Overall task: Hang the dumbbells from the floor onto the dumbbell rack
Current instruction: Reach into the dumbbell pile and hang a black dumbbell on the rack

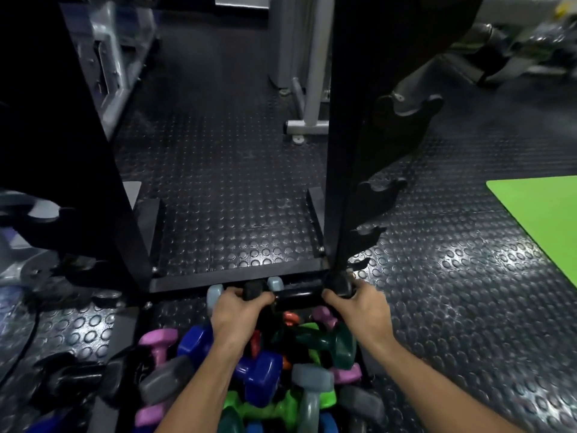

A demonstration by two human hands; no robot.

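Observation:
I hold a black dumbbell crosswise with both hands, just above the floor at the foot of the black dumbbell rack. My left hand grips its left head and my right hand grips its right head. The right head lies just under the lowest hook of the rack's right upright. Below my arms lies a pile of coloured dumbbells: blue, purple, green, grey, dark green and orange. The rack's hooks on the right side carry nothing.
The rack's left upright and base bar frame a patch of studded black rubber floor. A green mat lies at right. A white machine frame stands behind. Dark dumbbells lie at lower left.

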